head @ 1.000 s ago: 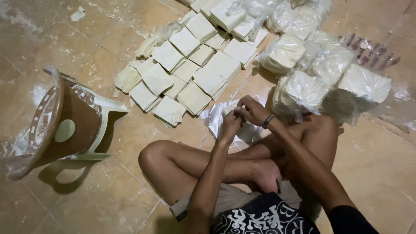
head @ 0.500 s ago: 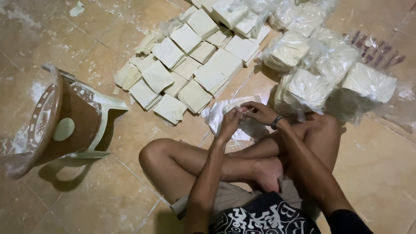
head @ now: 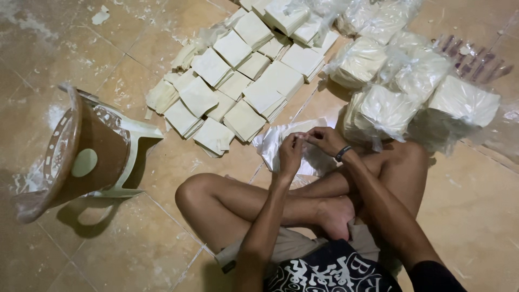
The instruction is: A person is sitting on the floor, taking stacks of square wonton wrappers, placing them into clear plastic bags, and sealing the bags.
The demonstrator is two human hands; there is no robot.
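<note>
A clear plastic bag (head: 275, 145) is lying on the tiled floor (head: 135, 238) before crossed legs; the left hand (head: 290, 153) and right hand (head: 324, 139) are pinching its top edge with curled fingers; stacked pale square sheets (head: 238, 81) and filled bags (head: 411, 92) are lying beyond; an overturned plastic stool (head: 81, 151) is lying well to the left.

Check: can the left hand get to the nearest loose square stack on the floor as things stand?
Probably yes. The left hand pinches the clear plastic bag with the right hand; the nearest square stack lies just beyond on open tile, nothing between. It would have to let go first.
</note>
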